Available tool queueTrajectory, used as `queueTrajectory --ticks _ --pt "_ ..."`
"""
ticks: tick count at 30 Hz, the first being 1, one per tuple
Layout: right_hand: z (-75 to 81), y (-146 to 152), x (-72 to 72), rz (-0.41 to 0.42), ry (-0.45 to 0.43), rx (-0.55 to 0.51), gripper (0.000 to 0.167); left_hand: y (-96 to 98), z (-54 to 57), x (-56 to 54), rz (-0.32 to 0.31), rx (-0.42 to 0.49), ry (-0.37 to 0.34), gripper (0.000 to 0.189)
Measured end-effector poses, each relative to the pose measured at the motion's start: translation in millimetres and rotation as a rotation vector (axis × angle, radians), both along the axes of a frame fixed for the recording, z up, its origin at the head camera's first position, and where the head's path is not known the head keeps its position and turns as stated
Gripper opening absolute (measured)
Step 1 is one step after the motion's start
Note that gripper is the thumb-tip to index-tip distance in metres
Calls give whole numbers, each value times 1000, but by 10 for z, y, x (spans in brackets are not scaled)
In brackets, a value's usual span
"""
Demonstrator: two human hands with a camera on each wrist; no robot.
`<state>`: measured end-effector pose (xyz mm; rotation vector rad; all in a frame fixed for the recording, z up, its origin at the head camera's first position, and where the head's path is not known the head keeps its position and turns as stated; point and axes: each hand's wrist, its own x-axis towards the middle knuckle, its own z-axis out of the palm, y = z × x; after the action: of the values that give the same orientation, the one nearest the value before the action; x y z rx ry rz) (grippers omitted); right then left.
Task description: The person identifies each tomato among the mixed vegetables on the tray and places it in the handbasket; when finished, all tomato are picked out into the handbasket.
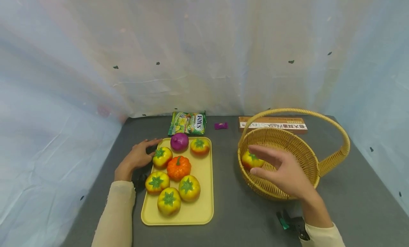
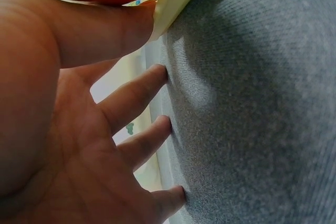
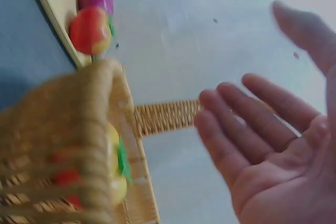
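On the left stands a yellow tray (image 1: 204,208) with several yellow-orange persimmons (image 1: 169,201), an orange pumpkin (image 1: 179,168) and a purple onion (image 1: 179,142). My left hand (image 1: 138,157) is at its upper left edge; in the left wrist view the thumb (image 2: 105,34) touches the tray rim and the spread fingertips meet the grey tabletop. Over the wicker basket (image 1: 314,158) on the right hovers my right hand (image 1: 284,170), holding nothing, its fingers extended and thumb apart. One persimmon (image 1: 250,160) lies inside the basket, partly behind the right fingers.
A green FOX'S candy bag (image 1: 187,123) and a small purple wrapped sweet (image 1: 221,126) lie behind the tray. Behind the basket is a long pasta box (image 1: 274,124). The basket's tall handle (image 1: 295,111) arches up. Pale curtains (image 1: 204,62) surround the grey table.
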<state>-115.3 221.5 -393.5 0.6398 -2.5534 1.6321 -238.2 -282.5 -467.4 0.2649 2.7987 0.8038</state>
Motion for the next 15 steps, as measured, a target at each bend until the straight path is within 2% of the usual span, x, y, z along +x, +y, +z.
queueTrajectory --ticks 3,6,15 --pt "-5 -68 35 102 -1 -82 58 -6 0 -2 2 2 -2 57" --pt "-30 -152 59 173 -1 -100 61 -9 -1 2 6 3 -12 57" --pt "-151 -506 59 252 -71 -29 60 17 7 12 7 4 -12 56"
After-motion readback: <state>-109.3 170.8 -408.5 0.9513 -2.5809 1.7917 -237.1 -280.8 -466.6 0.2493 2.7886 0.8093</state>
